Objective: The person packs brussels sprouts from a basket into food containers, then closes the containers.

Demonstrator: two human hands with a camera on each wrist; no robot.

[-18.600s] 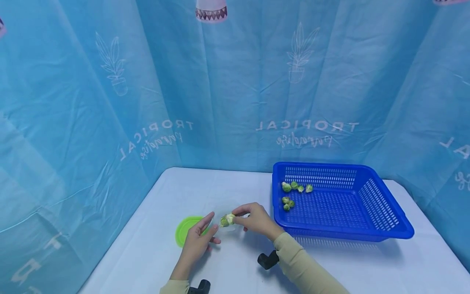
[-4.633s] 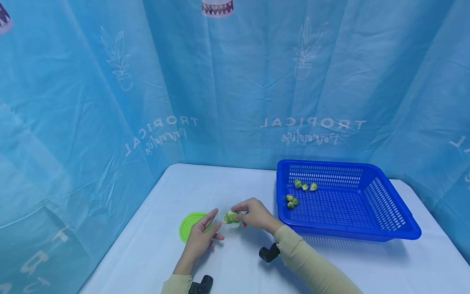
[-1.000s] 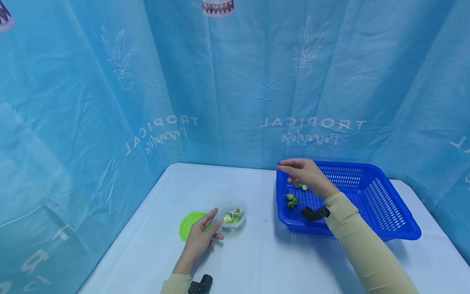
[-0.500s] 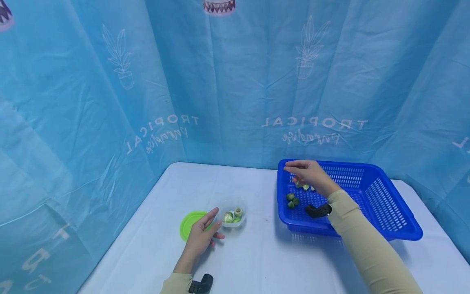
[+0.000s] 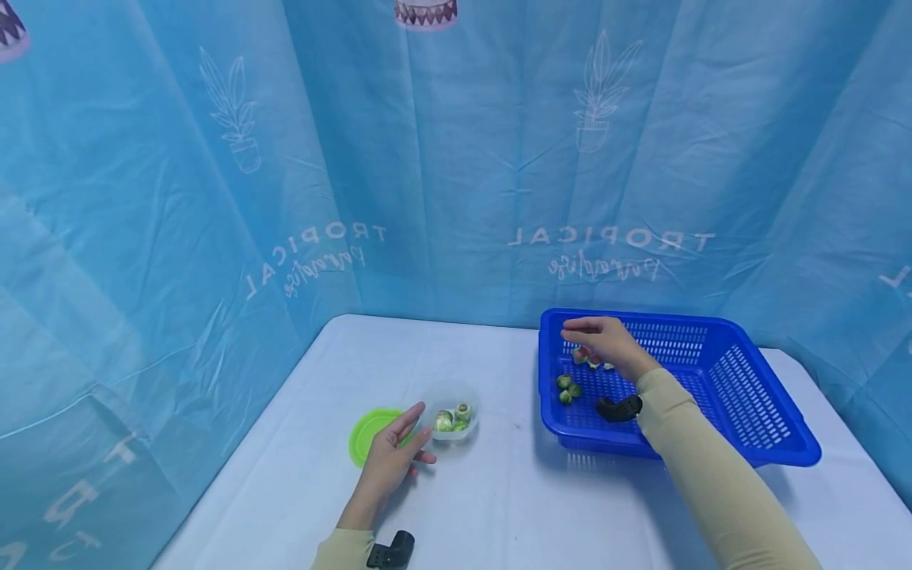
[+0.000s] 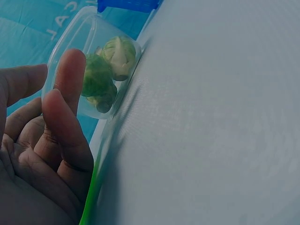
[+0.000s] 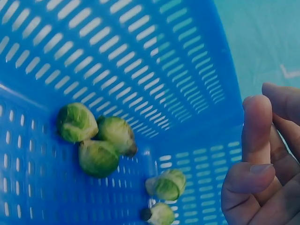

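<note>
My left hand (image 5: 387,461) is held with loosely bent fingers beside a small clear plastic tub (image 5: 450,389), holding nothing. Several Brussels sprouts (image 5: 443,421) lie in the tub. In the left wrist view the fingers overlap the near side of the tub (image 6: 70,35); I cannot tell whether they touch it. Over the back left part of the blue basket (image 5: 584,436) hovers my right hand (image 5: 606,342), thumb and fingers apart and nothing between them. Several loose sprouts (image 7: 98,158) sit in the basket, some partly hidden under this hand in the head view.
A bright green round lid (image 5: 363,435) lies left of the tub, partly behind the left hand. White cloth (image 5: 492,507) covers the table. Blue curtains (image 5: 470,198) hang at the back and sides.
Earlier, the right hand held a sprout at the tub. It has let go and moved to the basket, lately sinking slightly rightward. The basket holds fewer sprouts than at first. The left hand stays.
</note>
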